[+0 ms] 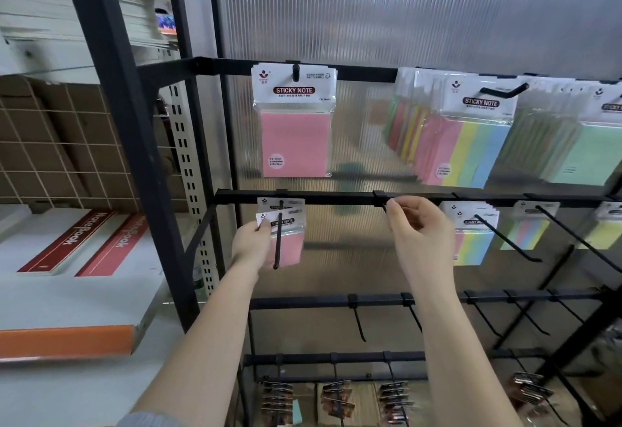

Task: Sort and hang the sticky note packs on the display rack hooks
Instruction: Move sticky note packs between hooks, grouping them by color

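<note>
Pinching a pink pack [286,241] by its header, the left hand [250,246] holds it beside the hook [278,241], whose shaft points toward the person. The right hand [417,224] pinches the next, bare hook [384,206] on the rail [336,198].

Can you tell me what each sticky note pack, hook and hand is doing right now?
Left hand: holds a pink pack at the hook.
Pink pack: tilted, held, not hanging freely.
Left hook: one pack already hanging behind.
Right hand: pinches the bare hook.
Bare hook: no packs on it.
Top pink pack: hanging straight.
Striped packs: hanging, bunched together.
</note>
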A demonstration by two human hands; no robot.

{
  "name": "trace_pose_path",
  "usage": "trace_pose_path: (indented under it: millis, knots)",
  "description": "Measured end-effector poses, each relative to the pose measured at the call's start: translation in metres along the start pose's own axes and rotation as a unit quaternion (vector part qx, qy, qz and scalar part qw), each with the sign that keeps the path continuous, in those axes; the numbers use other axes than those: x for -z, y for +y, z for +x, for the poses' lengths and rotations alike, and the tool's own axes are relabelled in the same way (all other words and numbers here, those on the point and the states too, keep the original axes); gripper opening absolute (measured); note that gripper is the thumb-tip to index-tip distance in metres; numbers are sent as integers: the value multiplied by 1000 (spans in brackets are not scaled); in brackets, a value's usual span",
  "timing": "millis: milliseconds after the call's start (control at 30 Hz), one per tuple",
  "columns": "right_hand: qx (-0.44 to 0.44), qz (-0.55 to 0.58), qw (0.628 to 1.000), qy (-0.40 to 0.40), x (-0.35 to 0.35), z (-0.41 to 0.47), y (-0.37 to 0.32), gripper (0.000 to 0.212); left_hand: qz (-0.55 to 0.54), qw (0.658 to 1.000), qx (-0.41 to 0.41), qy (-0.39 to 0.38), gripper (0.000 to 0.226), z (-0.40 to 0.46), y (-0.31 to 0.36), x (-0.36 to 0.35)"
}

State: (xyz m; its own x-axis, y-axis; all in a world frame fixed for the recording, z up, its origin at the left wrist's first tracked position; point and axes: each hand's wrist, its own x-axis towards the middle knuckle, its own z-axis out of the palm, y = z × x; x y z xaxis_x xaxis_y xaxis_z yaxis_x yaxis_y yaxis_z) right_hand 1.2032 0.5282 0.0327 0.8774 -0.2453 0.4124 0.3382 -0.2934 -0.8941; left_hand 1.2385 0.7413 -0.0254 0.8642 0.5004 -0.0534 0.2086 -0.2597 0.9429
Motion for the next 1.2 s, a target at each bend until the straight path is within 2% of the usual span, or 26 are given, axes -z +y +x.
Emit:
trace_pose_path:
  millis: [167,300,433,667,867,967,1067,1200]
  knots:
    - [-2,-20,1000,-23,0,-2,7,10,99,995,-4,29,34,-19,7,8]
    - [-8,-44,998,-52,-9,-2,12,9,184,982,-42,6,36,-32,13,19]
    - [-9,-75,994,-80,-25,4,24,14,217,973,-71,-28,34,-45,13,33]
    - [-67,-134,971,-187,-73,16,53,30,225,968,-97,-47,36,-71,25,55]
    - [-71,-206,936,-278,-110,35,45,38,249,960,-108,-67,33,-84,35,68]
    - [-112,-182,925,-315,-126,39,38,40,245,961,-119,-51,34,-89,44,77]
    - [-150,-105,936,-300,-142,39,45,24,218,968,-121,-22,31,-92,50,87]
    - [-144,-122,943,-274,-153,37,53,31,180,977,-116,13,32,-96,54,98]
